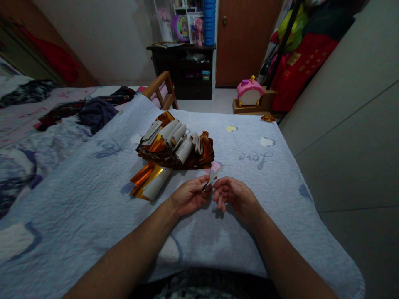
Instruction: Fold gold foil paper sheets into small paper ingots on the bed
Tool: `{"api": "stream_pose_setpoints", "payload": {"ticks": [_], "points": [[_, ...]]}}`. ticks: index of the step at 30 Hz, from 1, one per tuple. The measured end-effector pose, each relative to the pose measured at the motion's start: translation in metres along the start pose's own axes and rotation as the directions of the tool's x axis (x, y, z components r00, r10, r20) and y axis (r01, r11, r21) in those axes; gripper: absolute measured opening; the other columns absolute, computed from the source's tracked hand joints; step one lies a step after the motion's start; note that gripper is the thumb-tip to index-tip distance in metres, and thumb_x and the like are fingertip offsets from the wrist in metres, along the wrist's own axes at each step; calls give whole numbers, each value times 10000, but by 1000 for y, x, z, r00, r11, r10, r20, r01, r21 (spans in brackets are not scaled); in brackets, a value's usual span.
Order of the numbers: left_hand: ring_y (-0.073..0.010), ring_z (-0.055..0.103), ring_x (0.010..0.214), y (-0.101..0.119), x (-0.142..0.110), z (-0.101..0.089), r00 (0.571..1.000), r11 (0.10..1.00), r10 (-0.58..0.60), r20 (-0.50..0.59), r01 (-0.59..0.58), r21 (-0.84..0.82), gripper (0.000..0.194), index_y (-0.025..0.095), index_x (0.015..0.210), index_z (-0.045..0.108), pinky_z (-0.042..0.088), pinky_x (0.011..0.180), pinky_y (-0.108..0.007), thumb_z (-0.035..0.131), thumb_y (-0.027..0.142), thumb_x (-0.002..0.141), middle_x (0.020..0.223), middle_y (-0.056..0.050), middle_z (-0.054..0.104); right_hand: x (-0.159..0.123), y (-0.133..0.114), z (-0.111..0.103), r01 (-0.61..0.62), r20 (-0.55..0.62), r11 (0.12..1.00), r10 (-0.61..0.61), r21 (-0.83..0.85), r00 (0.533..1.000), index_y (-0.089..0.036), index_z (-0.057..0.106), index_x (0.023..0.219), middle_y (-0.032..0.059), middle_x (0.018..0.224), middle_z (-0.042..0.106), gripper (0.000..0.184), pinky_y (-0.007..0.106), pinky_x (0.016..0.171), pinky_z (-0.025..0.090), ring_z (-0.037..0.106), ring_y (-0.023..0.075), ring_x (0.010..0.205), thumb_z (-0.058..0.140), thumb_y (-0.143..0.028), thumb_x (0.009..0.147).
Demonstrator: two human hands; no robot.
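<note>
A thin whitish piece of paper (pixel 213 176) with a dark lower edge stands pinched between the thumb and fingers of my left hand (pixel 191 196). Just to its right, my right hand (pixel 235 194) has loosely bent, parted fingers, the index fingertip close to the paper; whether it touches is unclear. Beyond my hands lies a pile of folded gold foil papers (pixel 176 143) with pale grey backs, several of them rolled or curled. One separate gold-and-grey paper roll (pixel 151 180) rests against the near left side of the pile.
A pale blue quilt (pixel 268 232) covers the surface under my hands. Near its far right corner sits a small gold foil piece (pixel 268 118). Dark crumpled clothes (pixel 98 112) lie to the left. A wooden chair (pixel 163 91) stands behind, and a pale cabinet (pixel 352 137) flanks the right.
</note>
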State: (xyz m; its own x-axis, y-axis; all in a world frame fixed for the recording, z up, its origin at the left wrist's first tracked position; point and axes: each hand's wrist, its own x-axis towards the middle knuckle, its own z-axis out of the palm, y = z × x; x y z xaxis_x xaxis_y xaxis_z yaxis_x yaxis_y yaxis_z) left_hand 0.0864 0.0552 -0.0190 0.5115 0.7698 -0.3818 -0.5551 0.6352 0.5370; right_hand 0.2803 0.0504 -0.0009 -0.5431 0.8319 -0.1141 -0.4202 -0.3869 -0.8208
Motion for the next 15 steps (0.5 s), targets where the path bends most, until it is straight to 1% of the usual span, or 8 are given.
{"api": "stream_pose_setpoints", "payload": {"ticks": [4, 10, 13, 15], "points": [[-85, 604, 685, 1, -1, 2, 1000, 999, -1, -8, 1, -35, 393, 141, 1167, 677, 466, 601, -153, 674, 33, 790, 857, -43, 678, 0, -1, 0, 1, -25, 1000, -2, -7, 1000, -168, 684, 967, 44, 746, 707, 516, 219, 453, 475, 631, 127, 529, 687, -655, 796], [-65, 492, 597, 5, -3, 7, 1000, 995, -20, -3, 20, -96, 410, 137, 1159, 706, 429, 538, -138, 653, 11, 773, 762, -26, 606, 2, 1, -1, 13, -26, 1000, -14, -4, 1000, -185, 637, 1031, 26, 733, 705, 501, 205, 441, 459, 633, 125, 521, 680, -636, 817], [-51, 406, 537, 6, -2, 6, 998, 991, -52, 36, 56, -122, 454, 144, 1207, 687, 389, 503, -125, 651, 15, 773, 680, 12, 525, 3, 3, -2, 20, -21, 1000, -20, -4, 1000, -190, 623, 1046, 18, 733, 705, 489, 206, 440, 460, 630, 121, 511, 674, -625, 829], [-42, 386, 527, 6, -2, 4, 996, 988, -67, 66, 76, -136, 486, 146, 1241, 666, 374, 500, -116, 661, 18, 771, 663, 27, 489, 3, 5, -3, 23, -15, 1000, -23, 0, 1000, -193, 614, 1049, 15, 735, 707, 488, 206, 436, 459, 634, 125, 508, 684, -619, 822]]}}
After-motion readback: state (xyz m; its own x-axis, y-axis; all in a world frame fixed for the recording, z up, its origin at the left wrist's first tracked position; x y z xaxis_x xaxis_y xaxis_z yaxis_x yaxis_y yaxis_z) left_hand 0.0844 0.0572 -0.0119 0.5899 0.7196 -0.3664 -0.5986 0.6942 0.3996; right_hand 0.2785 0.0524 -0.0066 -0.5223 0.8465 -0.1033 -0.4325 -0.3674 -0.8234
